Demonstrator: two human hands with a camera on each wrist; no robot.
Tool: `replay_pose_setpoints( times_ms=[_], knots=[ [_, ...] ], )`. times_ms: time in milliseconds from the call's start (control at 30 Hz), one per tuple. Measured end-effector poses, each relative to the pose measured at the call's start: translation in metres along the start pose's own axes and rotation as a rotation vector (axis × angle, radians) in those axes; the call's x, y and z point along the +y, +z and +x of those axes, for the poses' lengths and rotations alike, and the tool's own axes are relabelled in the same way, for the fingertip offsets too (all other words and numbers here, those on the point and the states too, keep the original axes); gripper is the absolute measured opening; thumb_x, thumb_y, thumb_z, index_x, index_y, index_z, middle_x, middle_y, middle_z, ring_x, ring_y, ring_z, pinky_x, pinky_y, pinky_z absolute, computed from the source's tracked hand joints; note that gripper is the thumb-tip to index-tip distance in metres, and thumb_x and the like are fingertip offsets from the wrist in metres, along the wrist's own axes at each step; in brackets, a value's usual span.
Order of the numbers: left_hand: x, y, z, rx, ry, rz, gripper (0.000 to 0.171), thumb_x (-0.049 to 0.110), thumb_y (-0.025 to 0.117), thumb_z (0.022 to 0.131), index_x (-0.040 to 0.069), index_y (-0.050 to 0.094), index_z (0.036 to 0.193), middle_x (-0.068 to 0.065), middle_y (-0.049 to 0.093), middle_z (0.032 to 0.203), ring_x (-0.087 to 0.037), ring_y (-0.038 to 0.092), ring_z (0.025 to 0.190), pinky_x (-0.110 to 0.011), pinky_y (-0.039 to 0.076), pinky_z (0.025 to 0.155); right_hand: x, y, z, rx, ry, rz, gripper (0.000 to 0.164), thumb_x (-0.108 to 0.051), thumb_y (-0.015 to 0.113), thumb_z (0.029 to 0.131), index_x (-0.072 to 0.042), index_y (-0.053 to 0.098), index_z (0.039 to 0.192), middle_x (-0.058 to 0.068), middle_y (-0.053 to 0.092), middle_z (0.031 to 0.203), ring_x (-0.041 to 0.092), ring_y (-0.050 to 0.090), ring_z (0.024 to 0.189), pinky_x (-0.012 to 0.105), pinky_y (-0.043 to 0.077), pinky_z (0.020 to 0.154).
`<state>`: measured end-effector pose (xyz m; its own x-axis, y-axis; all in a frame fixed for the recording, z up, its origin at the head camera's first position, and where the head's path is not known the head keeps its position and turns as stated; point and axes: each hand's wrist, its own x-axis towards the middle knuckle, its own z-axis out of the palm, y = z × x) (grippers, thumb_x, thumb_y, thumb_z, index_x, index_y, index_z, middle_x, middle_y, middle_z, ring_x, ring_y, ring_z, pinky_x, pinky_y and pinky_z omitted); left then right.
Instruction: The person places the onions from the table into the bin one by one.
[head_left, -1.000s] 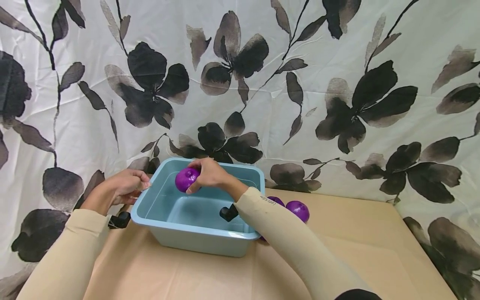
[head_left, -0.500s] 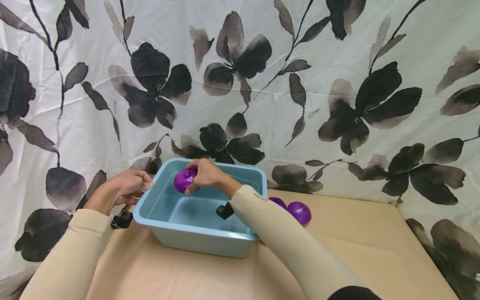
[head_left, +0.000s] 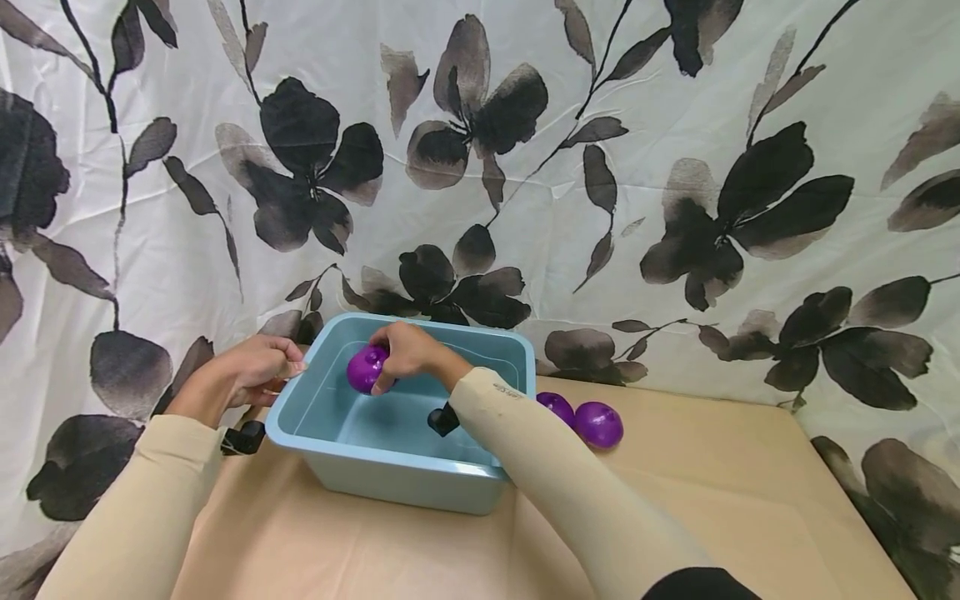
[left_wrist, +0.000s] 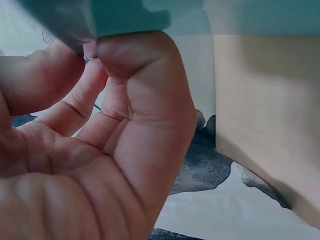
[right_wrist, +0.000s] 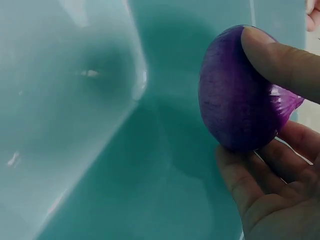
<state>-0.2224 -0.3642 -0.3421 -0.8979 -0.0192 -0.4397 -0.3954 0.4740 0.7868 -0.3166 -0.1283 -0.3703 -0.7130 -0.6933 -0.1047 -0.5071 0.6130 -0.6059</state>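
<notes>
A purple onion (head_left: 367, 370) is in my right hand (head_left: 411, 357), inside the left part of a light blue plastic tub (head_left: 390, 471). In the right wrist view, thumb and fingers grip the onion (right_wrist: 235, 95) from both sides, its pointed tip toward the palm. A shadow shows on the tub wall beside it; whether the onion touches the tub I cannot tell. My left hand (head_left: 258, 367) pinches the tub's left rim between thumb and index finger, as the left wrist view also shows, with the other fingers curled below.
Two more purple onions, one (head_left: 597, 425) fully visible and one (head_left: 556, 407) partly behind the right sleeve, lie on the tan table cover (head_left: 712, 483) right of the tub. A white floral cloth (head_left: 555, 217) hangs behind.
My right hand and the onion have moved slightly left and lower into the tub. The left hand keeps its pinch on the rim. The head view has shifted a little.
</notes>
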Motion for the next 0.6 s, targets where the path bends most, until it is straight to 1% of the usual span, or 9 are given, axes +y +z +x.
replay_pose_setpoints(
  times_ms=[200,300,433,600],
  knots=[
    [0.000,0.000,0.001,0.001,-0.001,-0.005,0.010,0.008,0.053,0.105,0.000,0.056,0.111,-0.008,0.061,0.100,-0.018,0.068,0.082,-0.036,0.063,0.074,-0.002,0.006,0.005,-0.013,0.019,-0.088,0.073,-0.022,0.096,0.072,-0.008,0.066,0.136,0.006,0.073,0.127,0.018,0.065,0.114,0.031,0.054,0.101],
    [0.000,-0.001,0.002,0.005,-0.005,-0.008,0.010,0.009,0.053,0.105,0.000,0.056,0.111,-0.009,0.061,0.100,-0.019,0.069,0.083,-0.036,0.063,0.074,-0.002,0.008,0.007,-0.019,0.023,-0.113,0.072,-0.023,0.095,0.073,-0.009,0.066,0.137,0.006,0.073,0.129,0.019,0.065,0.115,0.032,0.054,0.101],
    [0.000,-0.001,0.002,0.005,-0.011,-0.011,0.010,0.009,0.053,0.106,0.001,0.056,0.111,-0.009,0.061,0.101,-0.019,0.069,0.083,-0.036,0.063,0.074,-0.002,0.010,0.009,-0.044,0.032,-0.150,0.073,-0.025,0.094,0.075,-0.009,0.064,0.139,0.005,0.071,0.131,0.018,0.064,0.116,0.031,0.054,0.101],
    [0.001,-0.001,0.002,-0.004,-0.017,-0.028,0.009,0.009,0.052,0.106,0.002,0.055,0.109,-0.008,0.061,0.101,-0.018,0.069,0.084,-0.035,0.063,0.075,-0.002,0.012,0.011,-0.084,0.024,-0.183,0.073,-0.025,0.094,0.076,-0.008,0.062,0.140,0.006,0.070,0.132,0.019,0.064,0.116,0.031,0.055,0.101]
  ],
)
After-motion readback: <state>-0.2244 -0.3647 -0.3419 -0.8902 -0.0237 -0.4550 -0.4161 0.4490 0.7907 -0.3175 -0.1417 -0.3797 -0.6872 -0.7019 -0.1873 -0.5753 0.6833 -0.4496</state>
